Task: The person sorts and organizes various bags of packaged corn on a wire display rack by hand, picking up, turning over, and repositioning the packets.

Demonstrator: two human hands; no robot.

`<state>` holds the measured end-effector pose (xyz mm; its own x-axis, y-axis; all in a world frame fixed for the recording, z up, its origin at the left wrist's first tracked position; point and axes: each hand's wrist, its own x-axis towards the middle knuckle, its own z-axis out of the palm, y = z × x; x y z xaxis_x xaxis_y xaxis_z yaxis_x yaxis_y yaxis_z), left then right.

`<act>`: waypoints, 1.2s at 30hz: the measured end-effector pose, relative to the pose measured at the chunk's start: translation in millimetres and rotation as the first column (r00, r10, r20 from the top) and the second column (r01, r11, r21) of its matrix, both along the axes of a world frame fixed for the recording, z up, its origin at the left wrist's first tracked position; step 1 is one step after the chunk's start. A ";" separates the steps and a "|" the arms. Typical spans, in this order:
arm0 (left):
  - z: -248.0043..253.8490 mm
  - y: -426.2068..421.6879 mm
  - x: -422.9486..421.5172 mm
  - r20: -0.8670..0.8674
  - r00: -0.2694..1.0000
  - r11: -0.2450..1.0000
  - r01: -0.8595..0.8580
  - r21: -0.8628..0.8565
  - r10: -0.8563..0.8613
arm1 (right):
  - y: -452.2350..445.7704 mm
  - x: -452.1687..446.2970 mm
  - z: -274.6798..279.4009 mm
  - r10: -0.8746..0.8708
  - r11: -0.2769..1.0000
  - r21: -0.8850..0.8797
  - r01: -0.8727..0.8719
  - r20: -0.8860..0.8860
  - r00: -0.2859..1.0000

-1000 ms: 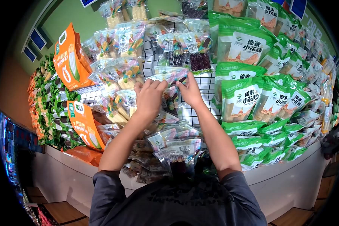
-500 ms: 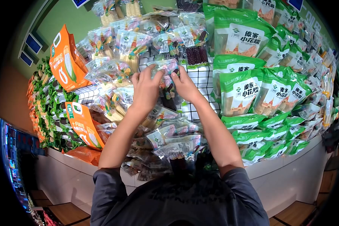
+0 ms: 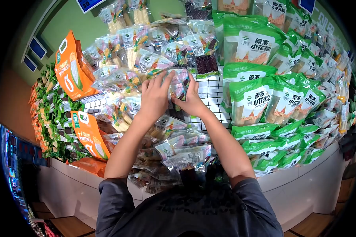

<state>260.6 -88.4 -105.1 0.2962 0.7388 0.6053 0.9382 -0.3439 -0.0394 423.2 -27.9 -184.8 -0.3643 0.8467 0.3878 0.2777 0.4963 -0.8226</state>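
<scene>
I have both hands near the middle of the frame, at a clear packet (image 3: 180, 79) with a pastel print and dark contents. My left hand (image 3: 154, 96) has its fingers bent and parted, the tips at the packet's left side. On my right hand (image 3: 192, 98), thumb and fingers stand apart, touching the packet's right side; how firmly they pinch, I can't tell. The packet sits above a white surface (image 3: 213, 93) with a black grid.

Right of centre, I read 傣家小花糯 on the green bags (image 3: 247, 103); three stand side by side in the middle row, with larger ones behind and more lying in front. The small print is beyond me.

At left I count three orange bags (image 3: 72, 67): two upright, one lying low at the counter (image 3: 73, 172) edge. The lower upright one starts 十月稻田, and both show corn.

Upper centre, a dark corn packet (image 3: 206, 63) hangs beside others; pale corn packets (image 3: 140, 14) sit further up left. I make out four blue signs (image 3: 90, 3), three upper left and one upper right; the topmost left one shows 39.
</scene>
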 end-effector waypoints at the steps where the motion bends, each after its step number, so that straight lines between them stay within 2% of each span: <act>1: 2.5 0.8 -0.9 -0.032 0.999 1.000 -0.009 0.029 0.010 | -1.6 0.8 -0.3 0.007 0.999 -0.038 -0.008 -0.022 1.000; 3: 11.1 3.0 -2.2 -0.064 0.997 0.998 -0.027 0.064 0.031 | -3.3 -0.8 -1.3 -0.006 0.999 -0.041 0.005 -0.031 1.000; 5: 22.8 7.5 -0.7 -0.287 0.945 0.986 -0.130 0.108 0.156 | -5.6 -2.3 -4.4 -0.052 0.998 -0.045 0.052 0.001 0.999; 6: 26.2 15.0 -0.2 -0.286 0.944 0.984 -0.138 0.111 0.165 | -6.7 -2.7 -3.7 -0.043 0.998 -0.042 0.043 0.001 0.999; 9: 47.2 35.8 1.3 -0.433 0.858 0.928 -0.121 0.353 0.277 | -14.2 -4.0 3.9 -0.101 0.992 -0.076 0.103 0.029 0.994; 10: 56.7 42.1 -1.8 -0.433 0.854 0.925 -0.130 0.357 0.287 | -13.5 -3.3 4.6 -0.091 0.993 -0.071 0.093 0.028 0.995; 12: 73.6 56.8 -6.9 -0.483 0.850 0.940 -0.039 0.339 0.210 | -12.8 1.7 4.0 -0.061 0.995 -0.070 0.064 0.042 0.997; 13: 84.5 60.8 -8.6 -0.512 0.834 0.962 -0.078 0.260 0.206 | -11.0 5.0 2.4 -0.048 0.996 -0.070 0.053 0.067 0.997; 14: 96.0 64.8 -10.4 -0.511 0.834 0.962 -0.077 0.261 0.206 | -9.6 6.6 0.4 -0.049 0.996 -0.069 0.053 0.068 0.997; 16: 115.2 75.4 -16.5 -0.626 0.754 0.973 -0.230 0.028 0.196 | -6.6 11.2 -1.5 0.024 0.995 -0.094 -0.020 0.040 0.999; 18: 124.3 86.4 -33.8 -0.583 0.792 0.982 -0.178 0.060 0.179 | -8.6 17.1 1.2 0.046 0.993 -0.111 -0.041 0.042 0.998; 20: 139.8 91.1 -46.6 -0.515 0.833 0.932 -0.327 -0.159 0.204 | -7.2 19.9 0.6 0.068 0.989 -0.132 -0.063 0.036 0.997; 26: 166.9 85.0 -95.7 -0.369 0.897 0.906 -0.346 -0.245 0.244 | -0.6 21.0 -6.7 0.076 0.979 -0.191 -0.070 0.024 0.997; 34: 172.4 73.9 -125.9 -0.363 0.895 0.929 -0.333 -0.160 0.258 | 1.0 20.7 -9.2 0.072 0.978 -0.199 -0.063 0.040 0.997; 36: 171.7 73.9 -129.5 -0.379 0.889 0.918 -0.346 -0.194 0.255 | 0.5 20.4 -9.6 0.075 0.980 -0.187 -0.065 0.044 0.996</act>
<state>131.0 -14.5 66.7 0.1887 0.9377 0.2918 0.9417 -0.0885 -0.3248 443.6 -27.4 -194.4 -0.4404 0.8737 0.2065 0.2910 0.3565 -0.8878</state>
